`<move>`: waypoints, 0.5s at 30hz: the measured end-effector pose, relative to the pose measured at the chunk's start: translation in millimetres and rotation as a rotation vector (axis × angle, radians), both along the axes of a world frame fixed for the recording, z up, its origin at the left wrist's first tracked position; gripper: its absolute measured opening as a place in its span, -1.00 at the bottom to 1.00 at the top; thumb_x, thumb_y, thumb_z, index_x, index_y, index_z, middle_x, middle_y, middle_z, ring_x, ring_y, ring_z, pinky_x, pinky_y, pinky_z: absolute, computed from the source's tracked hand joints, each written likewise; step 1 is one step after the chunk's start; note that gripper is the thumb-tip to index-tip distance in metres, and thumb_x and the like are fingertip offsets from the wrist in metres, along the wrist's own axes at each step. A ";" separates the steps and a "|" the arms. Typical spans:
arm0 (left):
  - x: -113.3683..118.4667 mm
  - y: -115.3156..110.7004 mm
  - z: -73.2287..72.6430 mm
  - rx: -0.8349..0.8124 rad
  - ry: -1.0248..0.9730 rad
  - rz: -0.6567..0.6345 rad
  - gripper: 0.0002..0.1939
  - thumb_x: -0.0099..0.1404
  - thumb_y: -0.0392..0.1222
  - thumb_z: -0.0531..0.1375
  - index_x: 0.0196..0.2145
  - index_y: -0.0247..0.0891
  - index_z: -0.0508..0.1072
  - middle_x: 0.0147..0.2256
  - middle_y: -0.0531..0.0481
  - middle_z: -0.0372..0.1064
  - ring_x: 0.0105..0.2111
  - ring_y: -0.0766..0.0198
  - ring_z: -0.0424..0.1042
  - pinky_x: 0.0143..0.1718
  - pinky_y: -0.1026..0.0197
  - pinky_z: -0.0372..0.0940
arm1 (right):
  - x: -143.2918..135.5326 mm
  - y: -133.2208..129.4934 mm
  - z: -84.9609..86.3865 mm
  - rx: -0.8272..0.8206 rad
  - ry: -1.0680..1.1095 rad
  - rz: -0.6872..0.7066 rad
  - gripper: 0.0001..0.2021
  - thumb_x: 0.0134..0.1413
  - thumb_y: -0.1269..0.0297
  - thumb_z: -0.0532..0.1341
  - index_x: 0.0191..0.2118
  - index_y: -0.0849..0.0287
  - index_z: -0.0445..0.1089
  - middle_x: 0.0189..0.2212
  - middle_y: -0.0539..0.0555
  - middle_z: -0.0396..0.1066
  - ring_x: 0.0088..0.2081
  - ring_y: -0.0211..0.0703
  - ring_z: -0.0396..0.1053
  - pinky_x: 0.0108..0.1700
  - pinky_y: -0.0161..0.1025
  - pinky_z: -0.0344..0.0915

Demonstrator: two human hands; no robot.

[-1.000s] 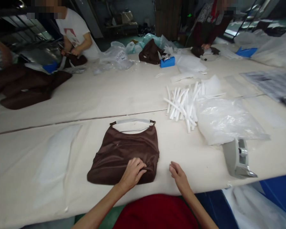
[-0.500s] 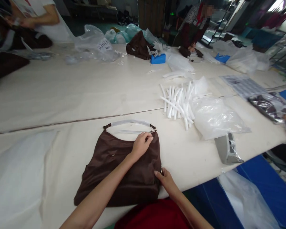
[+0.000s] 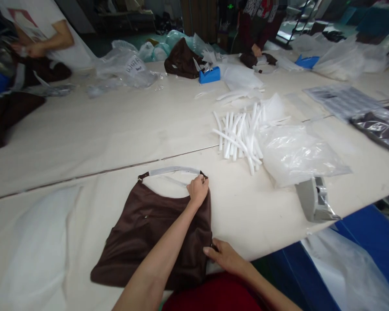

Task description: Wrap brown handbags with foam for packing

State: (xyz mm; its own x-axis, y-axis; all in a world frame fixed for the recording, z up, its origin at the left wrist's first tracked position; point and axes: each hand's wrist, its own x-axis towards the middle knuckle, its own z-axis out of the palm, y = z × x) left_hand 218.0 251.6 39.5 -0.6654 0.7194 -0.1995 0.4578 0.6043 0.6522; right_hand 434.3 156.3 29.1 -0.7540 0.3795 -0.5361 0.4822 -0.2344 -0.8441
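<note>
On soft brown bag (image 3: 149, 229), both hands (image 3: 198, 190) grip.

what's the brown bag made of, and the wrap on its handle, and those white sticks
Bag: looks like soft matte fabric, suede-like; it lies limp with creases and no shine. Handle wrap: seems thin translucent plastic or foam, pale and slightly glossy. White sticks: probably rolled foam or paper tubes, matte; too small to tell.

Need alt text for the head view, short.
A person's left hand grips the top right corner of a brown bag lying flat on a cream table, while the right hand touches its lower right edge. White tubes lie beyond.
</note>
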 end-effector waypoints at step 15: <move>18.3 -72.1 45.9 0.487 -0.326 0.063 -0.75 0.21 0.04 0.23 -0.35 -0.21 0.44 0.03 -0.13 0.37 -0.05 0.14 0.37 -0.05 0.16 0.30 | -125.2 171.0 15.9 0.704 0.256 0.365 -0.74 0.17 0.36 0.12 -0.08 0.16 0.47 0.02 0.19 0.46 0.10 -0.02 0.34 0.16 -0.02 0.24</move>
